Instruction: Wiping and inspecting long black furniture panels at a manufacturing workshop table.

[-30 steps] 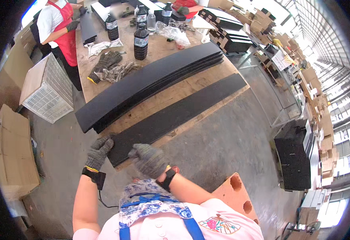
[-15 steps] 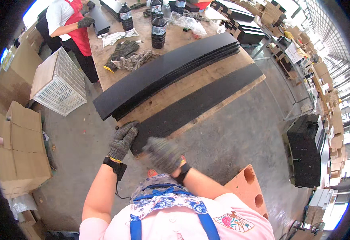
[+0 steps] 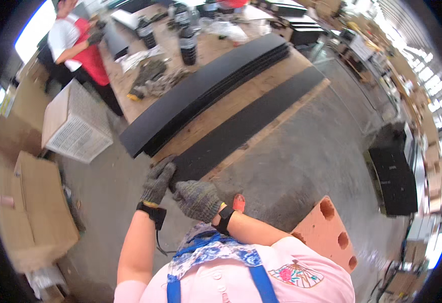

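A long, flat black strip [image 3: 251, 123] lies slantwise along the near edge of the wooden worktable. My left hand [image 3: 157, 183], in a grey knitted glove, rests at the near left corner of this strip, fingers stretched out against its end. My right hand [image 3: 198, 198], gloved the same way, is closed at the end edge, close beside the left. Its fingertips are tucked under, so I cannot make out what lies in them. Just beyond the strip sits a stack of similar black strips [image 3: 200, 93], slightly bowed in this view.
Dark bottles [image 3: 187, 46], spare gloves [image 3: 147, 76] and plastic bags [image 3: 228, 30] occupy the far table. A person in a red apron [image 3: 92, 55] works at the far left. A white crate [image 3: 79, 126] and cardboard boxes [image 3: 41, 212] stand left; an orange holed board [image 3: 327, 235] is right.
My right hand, blurred before, has moved slightly left and down, closer to my left hand at the strip's end. The whole view has shifted and tilted a little.
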The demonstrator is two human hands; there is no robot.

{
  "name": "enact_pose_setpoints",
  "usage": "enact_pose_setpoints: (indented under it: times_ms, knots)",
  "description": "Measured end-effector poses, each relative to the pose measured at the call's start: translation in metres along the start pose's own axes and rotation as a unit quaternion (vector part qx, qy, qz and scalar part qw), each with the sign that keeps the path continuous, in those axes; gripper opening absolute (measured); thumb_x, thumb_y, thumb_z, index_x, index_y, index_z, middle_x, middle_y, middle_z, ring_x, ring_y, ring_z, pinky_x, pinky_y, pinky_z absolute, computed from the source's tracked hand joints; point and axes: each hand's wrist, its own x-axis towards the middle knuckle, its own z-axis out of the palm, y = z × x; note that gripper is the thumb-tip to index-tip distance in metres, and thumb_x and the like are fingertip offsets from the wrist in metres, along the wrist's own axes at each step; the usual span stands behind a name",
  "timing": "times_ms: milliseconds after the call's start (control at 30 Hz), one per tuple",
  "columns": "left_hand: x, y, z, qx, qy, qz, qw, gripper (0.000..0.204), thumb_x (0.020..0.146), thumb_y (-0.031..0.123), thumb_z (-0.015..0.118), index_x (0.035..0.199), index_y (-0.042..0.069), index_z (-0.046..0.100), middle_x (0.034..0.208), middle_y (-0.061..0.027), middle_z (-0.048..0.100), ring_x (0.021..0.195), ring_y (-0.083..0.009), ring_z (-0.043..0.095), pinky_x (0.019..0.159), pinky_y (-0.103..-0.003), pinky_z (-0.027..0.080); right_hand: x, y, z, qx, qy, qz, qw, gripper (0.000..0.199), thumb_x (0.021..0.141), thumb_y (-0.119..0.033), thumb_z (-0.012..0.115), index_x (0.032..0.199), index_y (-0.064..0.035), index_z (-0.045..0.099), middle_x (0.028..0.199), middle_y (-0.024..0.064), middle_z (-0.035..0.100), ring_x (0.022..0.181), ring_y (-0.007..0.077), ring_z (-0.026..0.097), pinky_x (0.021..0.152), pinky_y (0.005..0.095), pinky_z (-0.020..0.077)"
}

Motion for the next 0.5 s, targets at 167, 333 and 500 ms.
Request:
enact_pose_setpoints:
  times_ms: [167, 333, 500]
  knots:
    - [-0.003, -0.012, -0.001, -0.115, 0.013, -0.003, 0.993, 0.035, 0.099, 0.021, 0.063, 0.130, 0.004, 0.065, 0.127, -0.0057, 0.066, 0.112, -0.0139, 0.059, 0.100, -0.028, 0.045, 0.001, 0.046, -0.037, 0.051, 0.093, -0.040, 0.994, 0.013, 0.085, -0.022, 0.063, 0.085, -0.0092, 0.060, 0.081, 0.0148, 0.067, 0.078, 0.0356, 0.065, 0.065, 0.0468, 0.0504]
    - [-0.003, -0.011, 0.002, -0.072, 0.026, -0.039, 0.996, 0.037, 0.100, 0.021, 0.062, 0.131, 0.001, 0.063, 0.126, -0.0070, 0.065, 0.115, -0.0147, 0.057, 0.102, -0.030, 0.044, -0.009, 0.182, -0.082, 0.254, 0.188, 0.047, 0.948, 0.019, 0.093, -0.013, 0.058, 0.109, -0.0040, 0.061, 0.103, 0.0128, 0.068, 0.102, 0.0266, 0.066, 0.086, 0.0348, 0.0534]
    - [-0.001, -0.012, 0.008, -0.086, 0.032, -0.039, 0.995, 0.039, 0.098, 0.023, 0.063, 0.131, 0.001, 0.063, 0.125, -0.0064, 0.065, 0.114, -0.0155, 0.057, 0.102, -0.030, 0.044, 0.012, 0.274, -0.176, 0.028, 0.238, 0.162, 0.957, 0.021, 0.094, -0.014, 0.057, 0.113, -0.0033, 0.061, 0.104, 0.0108, 0.067, 0.102, 0.0252, 0.065, 0.085, 0.0349, 0.0537]
